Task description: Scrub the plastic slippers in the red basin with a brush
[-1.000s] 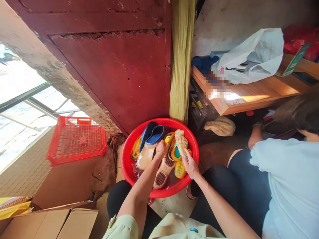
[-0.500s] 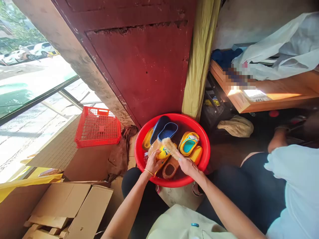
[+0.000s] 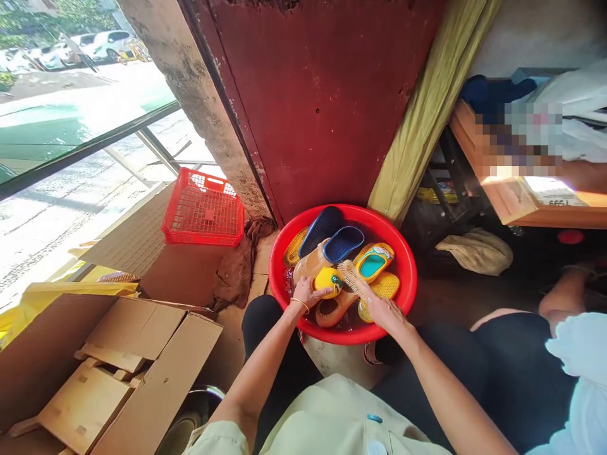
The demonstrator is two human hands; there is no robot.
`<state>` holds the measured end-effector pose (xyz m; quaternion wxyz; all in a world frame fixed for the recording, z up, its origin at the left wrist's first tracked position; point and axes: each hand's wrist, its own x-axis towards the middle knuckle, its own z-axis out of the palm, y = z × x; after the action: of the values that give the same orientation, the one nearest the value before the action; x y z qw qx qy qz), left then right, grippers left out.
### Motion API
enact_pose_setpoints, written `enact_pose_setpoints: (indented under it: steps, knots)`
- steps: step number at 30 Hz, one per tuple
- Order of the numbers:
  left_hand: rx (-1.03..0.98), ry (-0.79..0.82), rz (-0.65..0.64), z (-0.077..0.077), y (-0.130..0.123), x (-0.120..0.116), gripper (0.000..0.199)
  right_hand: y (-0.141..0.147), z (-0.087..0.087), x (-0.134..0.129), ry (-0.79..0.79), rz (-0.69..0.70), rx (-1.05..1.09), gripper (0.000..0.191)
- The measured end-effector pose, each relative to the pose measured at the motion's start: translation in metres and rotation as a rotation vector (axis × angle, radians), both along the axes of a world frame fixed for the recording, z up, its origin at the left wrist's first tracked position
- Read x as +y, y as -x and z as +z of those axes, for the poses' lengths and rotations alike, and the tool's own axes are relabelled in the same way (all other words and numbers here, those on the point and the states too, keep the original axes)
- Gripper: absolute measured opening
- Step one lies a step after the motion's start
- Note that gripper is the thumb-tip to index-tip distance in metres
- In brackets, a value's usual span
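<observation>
A red basin (image 3: pixel 408 284) of water stands on the floor before me, with several clogs in it. My left hand (image 3: pixel 308 294) grips a yellow clog (image 3: pixel 327 282) that has a small green decoration on its rounded toe. In my right hand (image 3: pixel 385 311) is a scrub brush (image 3: pixel 353 278), its pale bristles just right of that clog; I cannot tell whether they touch. Around them lie dark blue clogs (image 3: pixel 344 243), brown clogs (image 3: pixel 332 311), a yellow clog with a teal inside (image 3: pixel 373 264) and another yellow one (image 3: pixel 385 287) sole up.
A red plastic crate (image 3: pixel 206 208) sits on cardboard to the left. An open cardboard box (image 3: pixel 156 379) with wooden pieces is at lower left. Behind the basin rises a dark red door (image 3: pixel 317 114). A person (image 3: pixel 564 379) sits close at my right, near a wooden table (image 3: pixel 512 183).
My view has shifted, so the basin appears farther right. The yellow clog has turned in my left hand, its toe now facing up. The brush has moved off it to the right.
</observation>
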<state>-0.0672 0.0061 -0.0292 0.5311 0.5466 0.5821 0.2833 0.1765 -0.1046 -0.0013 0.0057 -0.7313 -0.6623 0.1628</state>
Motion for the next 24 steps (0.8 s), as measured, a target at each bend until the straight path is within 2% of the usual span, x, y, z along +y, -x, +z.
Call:
enact_pose_setpoints:
  steps: [3,5,7,9,12,15,18,21,24]
  knots:
    - [-0.072,-0.076,-0.061,-0.004,-0.002,-0.005,0.068,0.002,0.006,-0.001,-0.032,0.053,0.012,0.067]
    - [-0.113,-0.164,-0.174,-0.009,-0.003,-0.007,0.076,0.018,0.008,-0.008,-0.030,0.151,0.057,0.065]
    - [-0.070,-0.265,-0.276,-0.015,-0.004,-0.008,0.079,0.034,0.008,-0.012,0.006,0.213,0.056,0.064]
    - [0.001,-0.316,-0.293,-0.018,-0.004,-0.007,0.081,0.040,0.007,-0.008,0.038,0.188,0.004,0.064]
    - [0.046,-0.376,-0.269,-0.017,0.000,-0.005,0.080,0.026,0.005,0.012,0.040,0.036,-0.069,0.063]
    - [0.040,-0.541,-0.323,-0.010,0.007,-0.002,0.080,0.003,0.005,0.024,-0.023,-0.063,-0.015,0.061]
    - [0.068,-0.654,-0.400,-0.004,0.011,-0.001,0.088,-0.004,0.004,0.016,-0.128,0.043,0.153,0.062]
    - [0.129,-0.688,-0.417,-0.005,0.010,-0.003,0.100,-0.002,0.006,0.003,-0.080,0.153,0.187,0.063]
    - [0.147,-0.699,-0.454,-0.008,0.008,-0.006,0.108,-0.011,0.012,0.001,0.047,0.041,0.044,0.067]
